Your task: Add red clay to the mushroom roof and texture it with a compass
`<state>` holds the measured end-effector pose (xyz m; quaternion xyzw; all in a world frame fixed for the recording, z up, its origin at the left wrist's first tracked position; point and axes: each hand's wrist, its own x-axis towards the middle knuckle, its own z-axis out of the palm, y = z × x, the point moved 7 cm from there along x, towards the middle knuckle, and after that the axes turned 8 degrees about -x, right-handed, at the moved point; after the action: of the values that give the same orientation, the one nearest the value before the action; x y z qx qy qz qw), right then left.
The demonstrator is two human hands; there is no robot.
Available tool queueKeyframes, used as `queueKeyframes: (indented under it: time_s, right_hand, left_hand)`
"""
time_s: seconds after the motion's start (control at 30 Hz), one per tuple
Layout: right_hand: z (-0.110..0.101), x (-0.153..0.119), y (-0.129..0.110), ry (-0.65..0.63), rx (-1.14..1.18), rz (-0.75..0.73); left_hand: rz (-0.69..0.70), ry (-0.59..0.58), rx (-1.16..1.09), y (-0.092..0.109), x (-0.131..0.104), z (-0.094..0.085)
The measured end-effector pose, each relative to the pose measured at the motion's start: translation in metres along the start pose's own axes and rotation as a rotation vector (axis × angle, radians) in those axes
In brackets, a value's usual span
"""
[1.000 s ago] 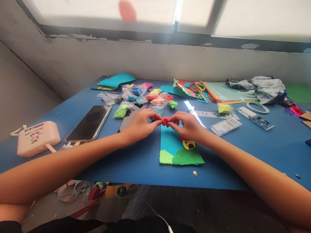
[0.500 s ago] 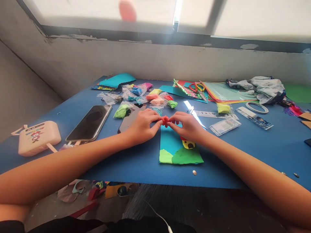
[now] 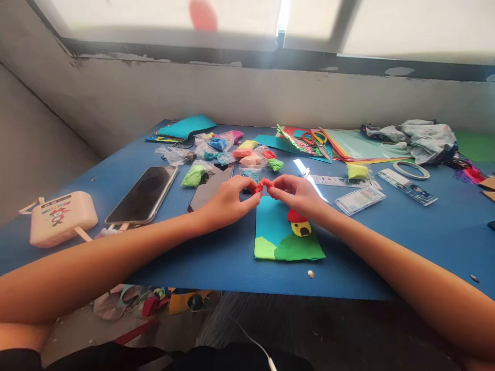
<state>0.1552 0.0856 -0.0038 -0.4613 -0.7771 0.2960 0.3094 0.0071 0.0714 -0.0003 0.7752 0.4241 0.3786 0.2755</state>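
Between my two hands a small piece of red-orange modelling clay (image 3: 265,183) is stretched into an arch. My left hand (image 3: 236,195) pinches its left end between thumb and fingers. On the other end, the fingertips of my right hand (image 3: 297,194) are closed. Both hands are raised over the top of a blue card (image 3: 266,221), which has light and dark green clay hills along its bottom. A small clay house (image 3: 300,224) with a yellow wall and red roof lies on the card, just below my right hand.
Bags of coloured clay (image 3: 247,154) lie behind my hands. To the left are a phone (image 3: 142,196) and a pink case (image 3: 64,219). Scissors (image 3: 319,141), coloured papers (image 3: 359,144), a ruler (image 3: 340,181), a clear box (image 3: 359,200) and a tape ring (image 3: 411,170) sit to the right.
The red-orange clay has gone from a bunched lump to a longer arch as my fingertips moved slightly apart. More of the house's red roof now shows.
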Motion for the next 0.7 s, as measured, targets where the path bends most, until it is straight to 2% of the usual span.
queueKeyframes:
  time_s: [0.13, 0.33, 0.7]
  right_hand:
    - [-0.008, 0.003, 0.001, 0.059, -0.033, -0.035]
    - [-0.008, 0.001, -0.006, 0.096, -0.204, -0.174]
    - [0.000, 0.000, -0.003, 0.015, -0.279, -0.173]
  left_hand:
    - [0.036, -0.004, 0.046, 0.001, 0.000, -0.001]
    - [0.243, -0.049, 0.228, 0.006, -0.001, 0.006]
    - [0.175, -0.118, 0.379, -0.005, 0.001, 0.011]
